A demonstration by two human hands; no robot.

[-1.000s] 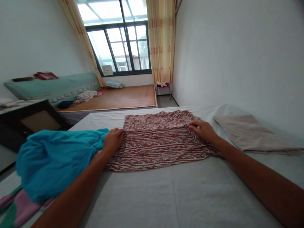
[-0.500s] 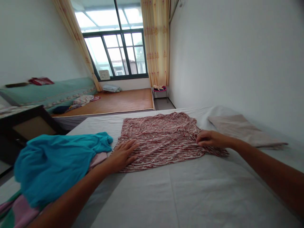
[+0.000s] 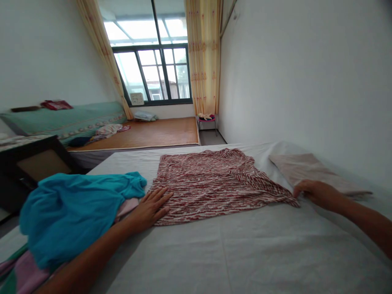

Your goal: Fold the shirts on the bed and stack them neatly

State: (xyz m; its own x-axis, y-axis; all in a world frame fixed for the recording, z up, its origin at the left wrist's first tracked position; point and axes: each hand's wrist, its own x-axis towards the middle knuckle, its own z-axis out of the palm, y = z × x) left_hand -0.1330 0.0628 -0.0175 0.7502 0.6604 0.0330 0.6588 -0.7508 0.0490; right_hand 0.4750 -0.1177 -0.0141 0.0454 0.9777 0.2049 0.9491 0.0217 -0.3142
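A red-and-white striped shirt (image 3: 202, 183) lies spread on the white sheet (image 3: 196, 257). My left hand (image 3: 154, 207) rests flat on its near left corner, fingers spread. At the far end of the sleeve on the right, my right hand (image 3: 317, 194) pinches the sleeve's tip between thumb and fingers, and the sleeve is drawn out toward it. Beside my left forearm a bright blue garment (image 3: 76, 208) is heaped over other clothes, with pink and green cloth (image 3: 29, 269) showing below it. Just beyond my right hand lies a folded beige cloth (image 3: 315, 171).
A dark cabinet (image 3: 39, 163) stands at the left edge of the sheeted surface. Farther back is a bed with a brown mat (image 3: 159, 132) and a green headboard (image 3: 92, 116). A small pink stool (image 3: 207, 119) sits by the curtain, and a white wall (image 3: 306, 81) runs along the right.
My right hand has moved right from the sleeve's upper part to its tip, and the sleeve now stretches out straighter. My left hand stays on the shirt's near left corner.
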